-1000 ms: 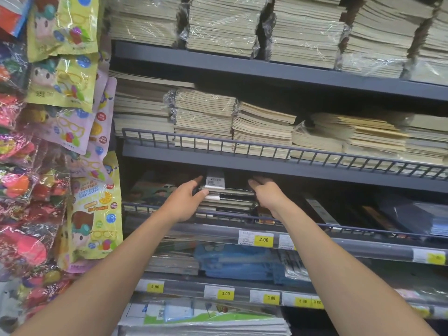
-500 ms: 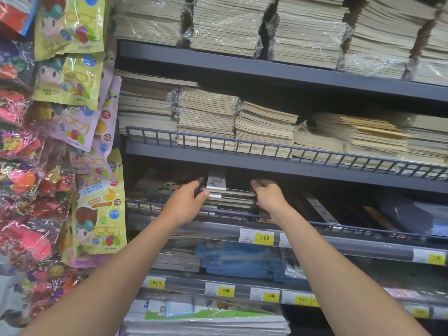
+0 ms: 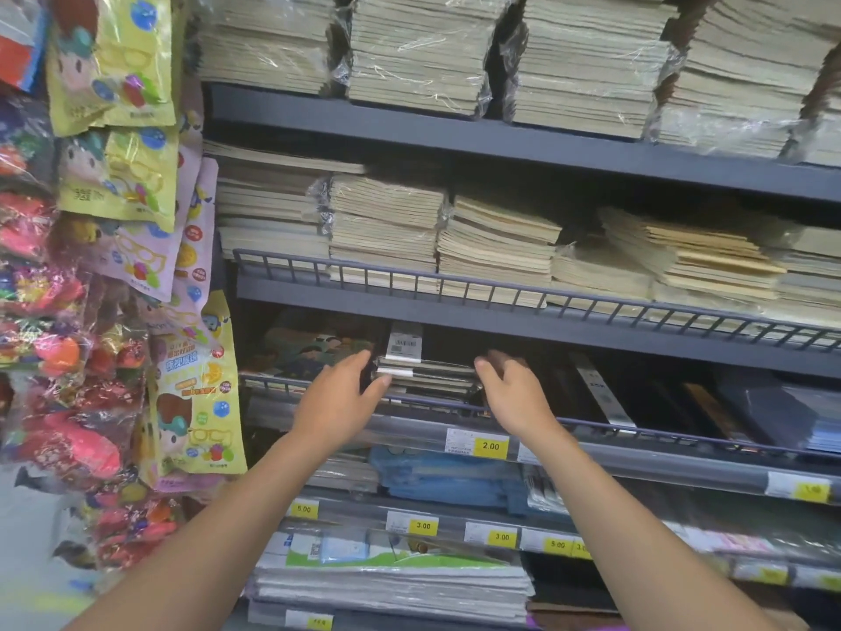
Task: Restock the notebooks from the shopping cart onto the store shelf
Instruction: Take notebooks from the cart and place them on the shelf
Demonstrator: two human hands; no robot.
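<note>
The dark notebook stack (image 3: 425,378) sat just behind the wire shelf rail (image 3: 591,423). The left hand (image 3: 339,403) and right hand (image 3: 514,396), fingers loosely spread, flanked its ends without clasping. Stiff, slippery and fairly heavy, probably; best squeezed at both ends.

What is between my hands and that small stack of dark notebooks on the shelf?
Nothing visible. The left hand and right hand flank the small stack of dark notebooks, which sits on the shelf behind the low wire front rail.
</note>
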